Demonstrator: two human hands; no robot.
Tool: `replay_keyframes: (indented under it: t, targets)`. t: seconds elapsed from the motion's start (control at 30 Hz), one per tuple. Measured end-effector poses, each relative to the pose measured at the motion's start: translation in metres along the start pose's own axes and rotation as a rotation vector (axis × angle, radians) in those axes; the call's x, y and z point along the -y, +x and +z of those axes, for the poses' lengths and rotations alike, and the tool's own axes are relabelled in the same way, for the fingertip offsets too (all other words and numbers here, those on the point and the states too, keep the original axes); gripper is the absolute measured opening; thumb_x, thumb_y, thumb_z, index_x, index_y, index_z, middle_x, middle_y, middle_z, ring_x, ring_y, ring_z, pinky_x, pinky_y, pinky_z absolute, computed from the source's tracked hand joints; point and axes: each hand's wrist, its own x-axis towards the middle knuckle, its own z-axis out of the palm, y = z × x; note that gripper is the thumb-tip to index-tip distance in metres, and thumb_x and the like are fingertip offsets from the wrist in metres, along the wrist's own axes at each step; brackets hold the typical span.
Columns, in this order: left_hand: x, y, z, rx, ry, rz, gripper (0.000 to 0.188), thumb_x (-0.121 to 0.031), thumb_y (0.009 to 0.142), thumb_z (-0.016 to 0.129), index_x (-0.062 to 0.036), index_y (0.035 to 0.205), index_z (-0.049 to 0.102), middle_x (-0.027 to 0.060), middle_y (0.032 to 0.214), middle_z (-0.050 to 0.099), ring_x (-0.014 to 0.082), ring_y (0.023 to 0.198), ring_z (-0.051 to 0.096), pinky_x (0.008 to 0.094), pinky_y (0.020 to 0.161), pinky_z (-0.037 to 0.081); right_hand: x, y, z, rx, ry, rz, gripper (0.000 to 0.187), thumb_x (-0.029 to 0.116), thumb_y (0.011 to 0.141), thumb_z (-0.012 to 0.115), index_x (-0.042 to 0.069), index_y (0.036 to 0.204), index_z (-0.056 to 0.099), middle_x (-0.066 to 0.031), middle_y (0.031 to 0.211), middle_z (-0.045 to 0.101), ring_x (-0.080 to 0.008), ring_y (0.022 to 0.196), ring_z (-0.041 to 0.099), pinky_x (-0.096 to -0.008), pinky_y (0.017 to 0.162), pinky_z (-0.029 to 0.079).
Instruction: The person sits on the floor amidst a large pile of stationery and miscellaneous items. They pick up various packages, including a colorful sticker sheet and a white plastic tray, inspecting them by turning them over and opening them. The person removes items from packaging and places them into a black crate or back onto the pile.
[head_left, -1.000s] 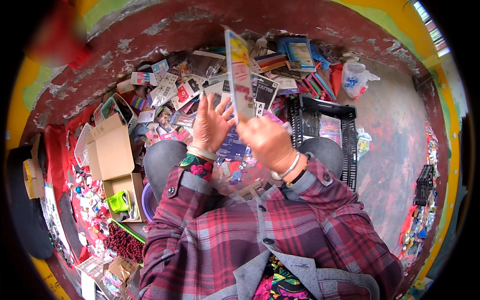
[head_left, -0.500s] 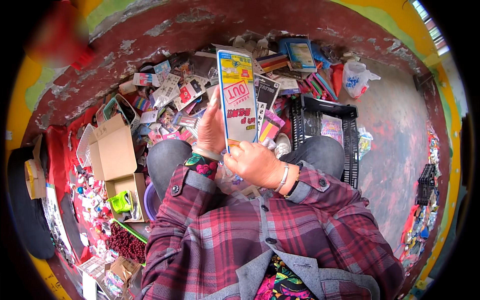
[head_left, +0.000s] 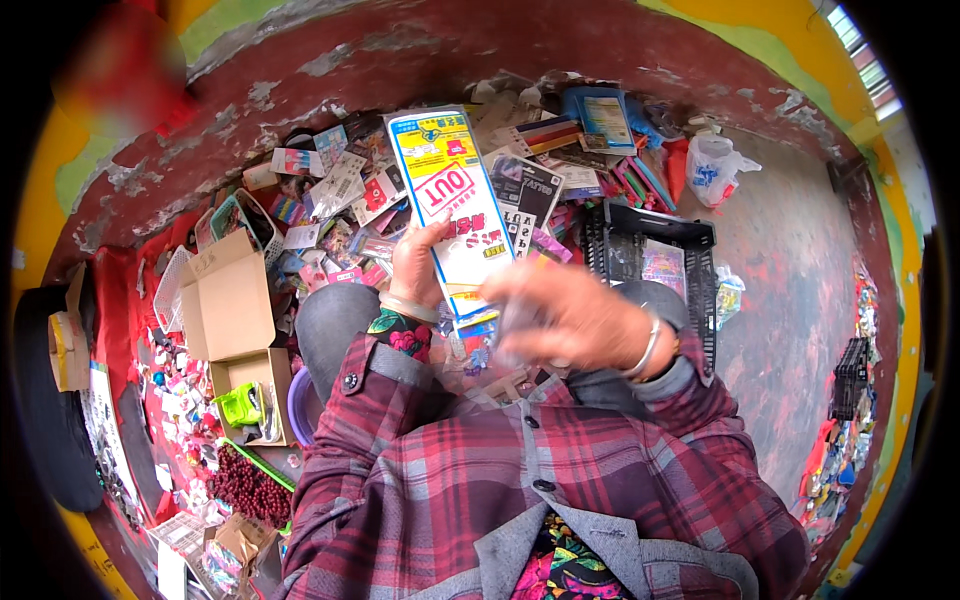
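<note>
My left hand grips a tall flat printed card packet, white, yellow and blue with red print, with the thumb lying across its front. The packet stands tilted, its top leaning left, in front of my knees. My right hand is just right of the packet's lower end, its fingers smeared by motion. A greyish blur shows at those fingertips; whether they hold something I cannot make out. Below the packet lie small colourful pieces, partly hidden by my hands.
Ahead, a heap of packaged cards spreads to the wall. A black plastic crate stands right of my knee, with a white plastic bag beyond. To the left are an opened cardboard box, a purple tub and dark red beads.
The packet has shifted left and now leans left. My right hand has let go of its lower edge and moved right, blurred. The left thumb now lies over the packet's front.
</note>
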Motion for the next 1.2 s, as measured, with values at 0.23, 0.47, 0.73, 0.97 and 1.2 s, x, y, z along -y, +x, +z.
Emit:
replay_keyframes:
  t: [0.23,0.47,0.73,0.97,1.2]
  targets:
    - [0.004,-0.005,0.020,0.230,-0.229,-0.100,0.055,-0.039,0.089,0.044,-0.0003,0.128,0.039,0.0178,0.123,0.050,0.0315,0.111,0.051,0.0446,0.097,0.040,-0.053,0.012,0.034,-0.493,0.127,-0.009,0.057,0.032,0.087,0.057,0.009,0.134,0.035,-0.0133,0.142,0.028,-0.0232,0.131,0.029,-0.0346,0.103,0.027]
    - [0.008,-0.013,0.009,0.210,-0.298,-0.176,0.072,-0.062,0.085,0.039,-0.0066,0.130,0.038,0.0152,0.126,0.046,0.0313,0.114,0.048,0.0444,0.095,0.041,-0.080,0.022,0.063,-0.236,-0.626,-0.051,0.054,0.030,0.082,0.058,0.015,0.131,0.042,-0.0150,0.140,0.031,-0.0322,0.132,0.026,-0.0442,0.105,0.024]
    - [0.004,-0.015,0.014,0.187,-0.130,-0.277,0.046,-0.011,0.084,0.050,-0.0004,0.128,0.037,0.0175,0.111,0.057,0.0282,0.098,0.060,0.0402,0.086,0.049,-0.124,0.065,-0.010,-0.457,-0.584,-0.033,0.042,0.016,0.083,0.054,0.010,0.124,0.049,-0.0174,0.132,0.040,-0.0318,0.123,0.038,-0.0373,0.099,0.036]
    - [-0.004,-0.012,0.019,0.246,-0.217,-0.147,0.049,-0.015,0.082,0.049,0.0002,0.128,0.037,0.0195,0.116,0.054,0.0311,0.105,0.056,0.0435,0.091,0.046,-0.173,0.016,-0.058,-0.592,-0.289,0.448,0.020,-0.003,0.070,0.049,0.003,0.074,0.068,-0.0105,0.083,0.065,-0.0199,0.084,0.063,-0.0284,0.074,0.048]
    - [0.005,-0.003,0.004,0.085,-0.207,-0.079,0.042,-0.019,0.084,0.048,0.0022,0.120,0.045,0.0182,0.114,0.056,0.0313,0.099,0.059,0.0430,0.090,0.045,-0.102,-0.026,-0.012,-0.307,0.560,0.696,0.028,0.025,0.084,0.060,-0.001,0.092,0.065,-0.0024,0.072,0.061,-0.0086,0.070,0.056,-0.0229,0.064,0.044]
